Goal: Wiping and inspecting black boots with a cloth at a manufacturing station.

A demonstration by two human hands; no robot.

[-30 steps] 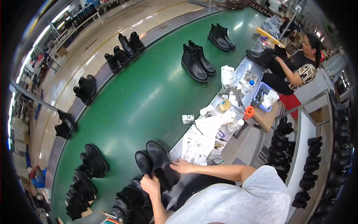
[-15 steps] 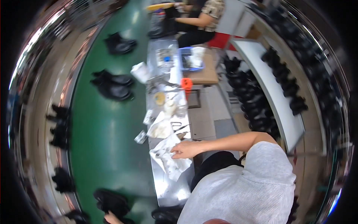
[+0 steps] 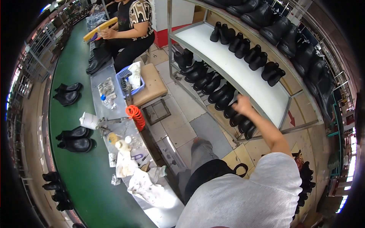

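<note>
My right hand (image 3: 242, 105) reaches out over the metal rack at the edge of its lower shelf, next to a row of black boots (image 3: 219, 95). Its fingers are curled in, with the tips right by one boot; what they hold, if anything, cannot be made out. More small black boots (image 3: 258, 59) stand in pairs on the white upper shelf (image 3: 228, 51). My left hand is out of the picture. A stained white cloth (image 3: 146, 186) lies on the metal bench at my left.
Pairs of black boots (image 3: 74, 145) stand on the green conveyor belt (image 3: 87, 182). The metal bench (image 3: 167, 205) carries a bottle, rags and an orange coiled hose (image 3: 136, 117). A blue basket (image 3: 138, 87) sits by a tan stool (image 3: 152, 85). A co-worker (image 3: 131, 30) sits farther along.
My view and body have turned right, toward the rack. My right hand has left the white cloth and reached to the boots on the shelf. My left hand, beside a black boot before, has gone from view.
</note>
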